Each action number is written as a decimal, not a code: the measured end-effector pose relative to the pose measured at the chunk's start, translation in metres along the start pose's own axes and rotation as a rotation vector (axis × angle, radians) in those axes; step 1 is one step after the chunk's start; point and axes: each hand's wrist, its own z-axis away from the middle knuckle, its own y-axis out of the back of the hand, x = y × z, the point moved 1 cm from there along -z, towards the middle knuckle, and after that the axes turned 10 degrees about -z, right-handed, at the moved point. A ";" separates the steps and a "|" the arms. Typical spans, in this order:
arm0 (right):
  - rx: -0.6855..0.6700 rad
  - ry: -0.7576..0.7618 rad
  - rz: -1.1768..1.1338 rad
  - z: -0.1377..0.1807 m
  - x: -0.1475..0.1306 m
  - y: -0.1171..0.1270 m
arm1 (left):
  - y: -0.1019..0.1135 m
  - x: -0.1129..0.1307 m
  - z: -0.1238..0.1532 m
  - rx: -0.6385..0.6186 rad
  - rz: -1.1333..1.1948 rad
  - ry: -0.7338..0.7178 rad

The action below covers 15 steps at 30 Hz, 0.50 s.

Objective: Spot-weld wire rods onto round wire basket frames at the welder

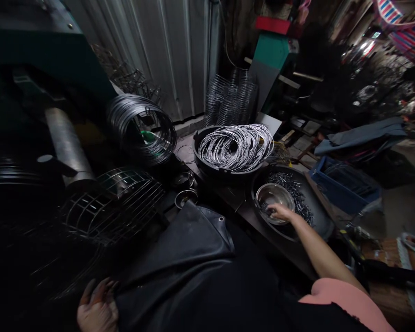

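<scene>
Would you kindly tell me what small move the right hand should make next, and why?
Perhaps the right hand should pinch a few of the small dark pieces, since it reaches into the round bowl and its fingers are down close beside them.

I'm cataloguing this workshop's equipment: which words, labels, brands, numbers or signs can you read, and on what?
None can be read. The metal bowl at the right hand and the blue crate show no legible lettering; anything farther back is too dark or blurred to tell.
</scene>
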 end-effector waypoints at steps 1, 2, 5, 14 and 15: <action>-0.016 0.018 -0.009 0.000 -0.002 -0.003 | -0.001 0.000 0.000 0.009 0.003 0.005; -0.020 0.028 -0.016 0.000 -0.003 -0.005 | -0.002 0.000 0.000 0.014 0.001 0.005; 0.031 0.009 -0.011 -0.006 -0.001 -0.006 | -0.004 -0.001 0.000 0.002 -0.017 -0.013; 0.209 -0.130 0.067 -0.025 0.019 -0.001 | -0.001 0.003 0.004 -0.052 -0.012 -0.011; 0.209 -0.139 0.063 -0.021 0.020 -0.004 | -0.005 0.011 0.006 -0.058 -0.016 -0.016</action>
